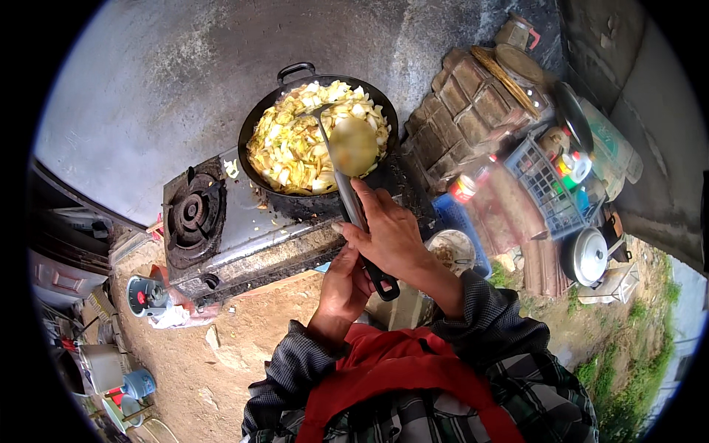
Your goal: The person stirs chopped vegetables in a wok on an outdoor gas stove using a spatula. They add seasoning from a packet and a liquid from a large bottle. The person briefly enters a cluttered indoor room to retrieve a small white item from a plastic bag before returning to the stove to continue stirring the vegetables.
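Note:
A wide black two-handled pan [392,111] stands on the right side of the gas stove, heaped with chopped cabbage [284,140]. A spatula [343,188] with a dark handle slants into the pan, its blade resting among the cabbage. My right hand [395,232] is closed on the handle, index finger stretched along it and thumb across it. Lower down, my left hand [342,288] is curled against the same handle near its end; its fingertips are partly hidden. A blurred round patch covers some cabbage beside the spatula, and I cannot tell what it is.
An unused gas burner [193,212] sits left of the pan, with a gas canister [145,295] below. To the right are stacked bricks [461,100], a grey-blue plastic basket [543,184] with bottles, a container [452,249] near my right hand, and a lidded pot [588,256].

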Tool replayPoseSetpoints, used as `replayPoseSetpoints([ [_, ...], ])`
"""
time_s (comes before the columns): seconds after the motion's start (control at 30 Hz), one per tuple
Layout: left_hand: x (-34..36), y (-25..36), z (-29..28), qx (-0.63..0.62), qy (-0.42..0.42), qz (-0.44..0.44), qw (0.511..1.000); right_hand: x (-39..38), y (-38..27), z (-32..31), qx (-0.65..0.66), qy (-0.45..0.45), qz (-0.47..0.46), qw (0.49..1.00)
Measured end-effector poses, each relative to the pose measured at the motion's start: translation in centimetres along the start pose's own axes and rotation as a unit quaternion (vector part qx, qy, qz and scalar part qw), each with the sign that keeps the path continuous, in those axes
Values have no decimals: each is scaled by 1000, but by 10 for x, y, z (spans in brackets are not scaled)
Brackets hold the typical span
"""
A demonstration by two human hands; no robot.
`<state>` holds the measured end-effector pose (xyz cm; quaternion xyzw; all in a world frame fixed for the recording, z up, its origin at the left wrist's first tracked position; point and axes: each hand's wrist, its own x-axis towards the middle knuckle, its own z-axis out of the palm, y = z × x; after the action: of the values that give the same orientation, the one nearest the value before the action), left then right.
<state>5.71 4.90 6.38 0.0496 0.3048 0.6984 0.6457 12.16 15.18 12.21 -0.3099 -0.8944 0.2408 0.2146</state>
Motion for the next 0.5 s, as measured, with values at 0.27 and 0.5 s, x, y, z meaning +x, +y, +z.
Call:
replayPoseSetpoints([
  [0.27, -14, -6, 17, 37, 40, 19, 998, -34, 16, -3, 188, 71, -19, 979],
  [0.5, -38, -41, -35, 131, 115, 49, 984, -134, 51, -18, 302, 303, -52, 902],
])
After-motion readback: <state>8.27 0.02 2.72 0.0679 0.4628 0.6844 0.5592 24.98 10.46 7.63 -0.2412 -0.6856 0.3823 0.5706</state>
